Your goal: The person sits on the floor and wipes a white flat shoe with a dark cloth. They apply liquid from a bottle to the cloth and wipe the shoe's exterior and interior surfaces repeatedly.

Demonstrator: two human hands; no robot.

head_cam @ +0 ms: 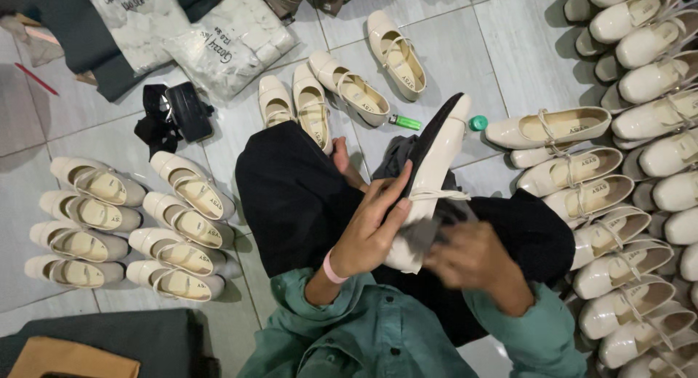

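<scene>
Left hand [374, 229] clasps cream shoe [429, 174] over the lap, sole turned up for access. Right hand [472, 258], blurred, seemingly closed on grey cloth [425, 232] against its side. Finished pairs line floor [451, 51].

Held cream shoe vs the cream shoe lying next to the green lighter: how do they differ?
The held cream strap shoe is off the floor, gripped by the left hand; the cream shoe beside the green lighter rests on the grey floor tiles. The held one is turned on its side, showing its black sole; the floor one sits upright, showing its tan insole. Both are glossy cream with a thin strap.
</scene>
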